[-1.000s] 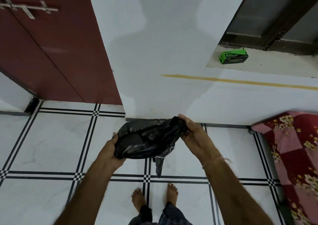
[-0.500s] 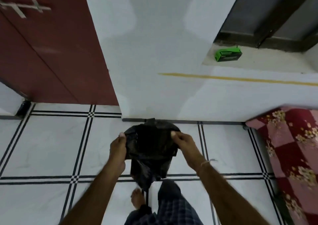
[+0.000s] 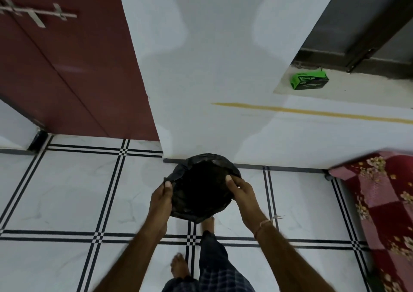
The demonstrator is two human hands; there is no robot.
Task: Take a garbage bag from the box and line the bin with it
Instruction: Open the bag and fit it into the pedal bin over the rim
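Both hands grip black garbage bag (image 3: 202,186) held open above tiled floor (image 3: 67,191): left hand (image 3: 161,199) fingers pinch left rim, right hand (image 3: 242,193) right rim. Green box (image 3: 309,81) on ledge (image 3: 357,90), well apart.

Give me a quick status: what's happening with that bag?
Left hand and right hand both gripping black bag, mouth spread open. Green box on ledge. No bin in view.

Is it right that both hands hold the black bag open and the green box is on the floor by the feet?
Not quite. Both the left hand and right hand do hold the black bag open, but the green box is not by the feet. The head view shows it up on the ledge at the upper right.
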